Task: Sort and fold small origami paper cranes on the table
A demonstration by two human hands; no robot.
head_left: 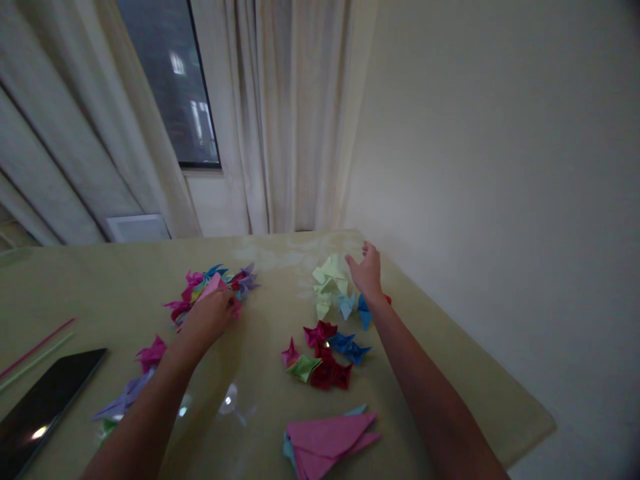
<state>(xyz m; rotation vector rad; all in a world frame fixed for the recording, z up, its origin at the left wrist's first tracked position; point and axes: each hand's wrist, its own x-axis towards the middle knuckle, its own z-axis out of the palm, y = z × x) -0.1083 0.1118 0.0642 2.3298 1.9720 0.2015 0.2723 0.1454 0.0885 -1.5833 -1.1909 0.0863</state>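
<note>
My left hand [213, 315] is closed on a pink folded-paper origami piece [214, 285], which shows on both sides of my fingers. Around and behind it lies a mixed pile of small origami pieces, among them a purple one [247, 280] and a magenta one [179, 310]. My right hand [367, 272] is open, thumb and fingers apart, with nothing in it. It hovers just right of pale green origami pieces [331, 277]. A light blue piece [346, 305] and a blue piece [364, 311] lie near its wrist, the latter partly hidden by my arm.
Dark red [330, 372], blue [349, 347] and green [303, 367] origami lie mid-table. Nearer is a larger pink folded piece [327, 441]. A tablet-like black device [47, 400], two thin sticks [40, 345] and purple origami [127, 397] are at left. A wall [475, 233] borders the table's right side.
</note>
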